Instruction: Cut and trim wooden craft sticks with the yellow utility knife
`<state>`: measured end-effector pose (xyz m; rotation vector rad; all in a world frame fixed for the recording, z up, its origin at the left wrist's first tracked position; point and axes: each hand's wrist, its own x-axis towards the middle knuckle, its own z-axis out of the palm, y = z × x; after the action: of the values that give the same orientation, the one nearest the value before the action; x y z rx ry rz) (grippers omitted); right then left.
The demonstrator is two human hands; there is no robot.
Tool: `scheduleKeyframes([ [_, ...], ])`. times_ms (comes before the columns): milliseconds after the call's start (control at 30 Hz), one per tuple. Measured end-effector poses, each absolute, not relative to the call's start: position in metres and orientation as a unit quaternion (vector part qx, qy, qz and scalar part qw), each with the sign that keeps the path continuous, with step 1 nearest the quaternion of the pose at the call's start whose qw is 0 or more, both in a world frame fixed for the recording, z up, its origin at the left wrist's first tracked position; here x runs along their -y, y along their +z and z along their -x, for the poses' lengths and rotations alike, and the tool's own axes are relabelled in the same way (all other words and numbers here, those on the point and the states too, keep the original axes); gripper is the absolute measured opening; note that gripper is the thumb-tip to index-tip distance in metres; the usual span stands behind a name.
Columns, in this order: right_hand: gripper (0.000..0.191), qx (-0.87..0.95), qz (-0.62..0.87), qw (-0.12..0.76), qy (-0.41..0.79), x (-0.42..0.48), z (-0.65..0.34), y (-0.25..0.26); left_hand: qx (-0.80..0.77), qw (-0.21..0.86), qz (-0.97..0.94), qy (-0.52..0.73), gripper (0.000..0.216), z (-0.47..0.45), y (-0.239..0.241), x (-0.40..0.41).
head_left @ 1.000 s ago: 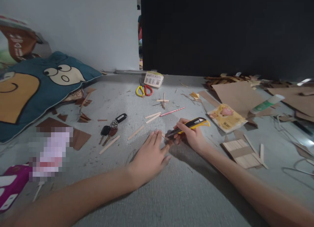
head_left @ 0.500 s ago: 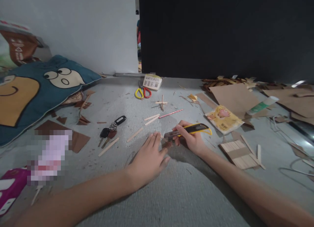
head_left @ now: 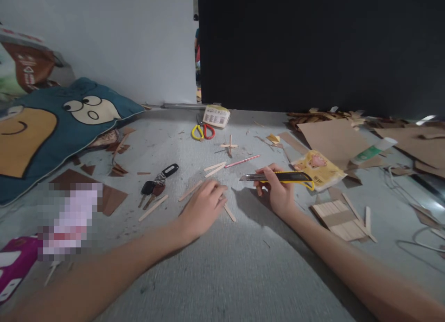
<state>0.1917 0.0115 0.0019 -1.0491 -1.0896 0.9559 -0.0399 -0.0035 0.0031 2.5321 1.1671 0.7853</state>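
Observation:
My right hand is wrapped round a yellow and black utility knife, raised off the floor with its metal tip pointing left. My left hand has its fingers curled over a wooden craft stick; one end shows below the fingertips and the rest is hidden. Another craft stick lies partly behind the left hand. Just beyond, two more sticks rest beside a red-striped pencil. Farther off, short sticks form a small cross.
At right lie a bundle of craft sticks, a yellow packet, a glue stick and cardboard. Scissors lie ahead. Keys, a blue pillow and a purple item are at left.
My right hand has moved right and up with the knife, away from the left hand. My left hand has drawn back slightly left, its fingers now curled, and the stick end has come into view.

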Motion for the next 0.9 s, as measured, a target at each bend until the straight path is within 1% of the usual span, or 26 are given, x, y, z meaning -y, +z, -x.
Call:
scheduleKeyframes([
  [100, 0.047, 0.468, 0.454, 0.629, 0.424, -0.014, -0.192, 0.000, -0.389, 0.184, -0.859, 0.278, 0.020, 0.047, 0.004, -0.012],
  [167, 0.047, 0.466, 0.453, 0.627, 0.430, -0.014, -0.191, 0.000, -0.371, 0.238, -0.862, 0.251, 0.020, 0.052, 0.007, -0.022],
  [233, 0.047, 0.465, 0.453, 0.624, 0.435, -0.014, -0.189, 0.002, -0.340, 0.277, -0.873, 0.213, 0.013, 0.058, 0.010, -0.031],
  [333, 0.048, 0.464, 0.453, 0.617, 0.446, -0.014, -0.188, 0.004, -0.320, 0.302, -0.880, 0.178, 0.003, 0.063, 0.013, -0.037],
  [367, 0.049, 0.463, 0.452, 0.615, 0.450, -0.015, -0.187, 0.005, -0.326, 0.302, -0.879, 0.171, 0.003, 0.063, 0.014, -0.036],
  [533, 0.049, 0.465, 0.452, 0.613, 0.451, -0.016, -0.187, 0.004, -0.389, 0.270, -0.866, 0.163, 0.015, 0.057, 0.021, -0.018],
  [633, 0.048, 0.479, 0.455, 0.610, 0.438, -0.015, -0.187, 0.003, -0.421, 0.260, -0.855, 0.155, 0.014, 0.054, 0.026, -0.010],
  [733, 0.047, 0.498, 0.459, 0.611, 0.410, -0.014, -0.186, 0.005, -0.471, 0.313, -0.809, 0.161, 0.014, 0.048, 0.034, -0.007],
  [833, 0.045, 0.518, 0.467, 0.603, 0.387, -0.015, -0.185, 0.005, -0.468, 0.378, -0.766, 0.225, 0.031, 0.042, 0.048, -0.001],
  [900, 0.045, 0.526, 0.470, 0.597, 0.382, -0.016, -0.184, 0.005, -0.458, 0.417, -0.737, 0.270, 0.035, 0.039, 0.059, 0.006],
])
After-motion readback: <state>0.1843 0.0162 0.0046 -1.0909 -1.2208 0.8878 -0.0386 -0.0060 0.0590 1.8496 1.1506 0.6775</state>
